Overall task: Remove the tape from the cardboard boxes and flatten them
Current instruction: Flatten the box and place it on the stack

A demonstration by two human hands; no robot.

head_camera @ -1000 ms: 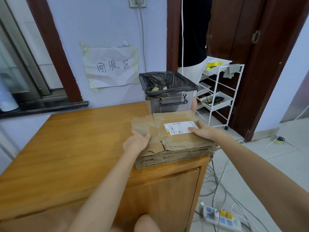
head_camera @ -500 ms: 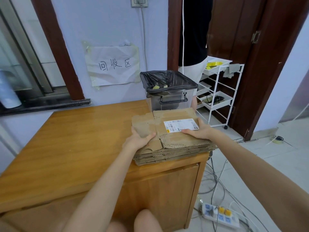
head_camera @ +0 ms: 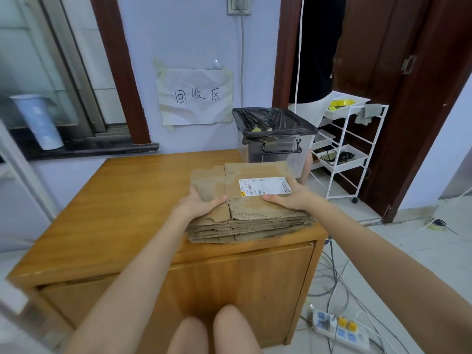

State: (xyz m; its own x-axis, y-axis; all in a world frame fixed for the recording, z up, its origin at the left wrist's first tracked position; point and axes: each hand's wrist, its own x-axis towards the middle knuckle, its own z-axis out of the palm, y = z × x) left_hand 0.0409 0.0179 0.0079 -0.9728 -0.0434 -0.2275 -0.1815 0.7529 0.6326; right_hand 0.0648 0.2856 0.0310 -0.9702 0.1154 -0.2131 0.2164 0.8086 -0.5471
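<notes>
Squarely on the right rear part of the wooden counter lies a stack of flattened cardboard boxes, its long axis running left to right, its near edge close to the counter's front; the brown sheets are worn, with torn, wavy edges, and the top one carries a white shipping label; the left hand grips the top sheet's left flap, thumb over it; the right hand grasps the right side beside the label; a black-lined bin stands just behind.
</notes>
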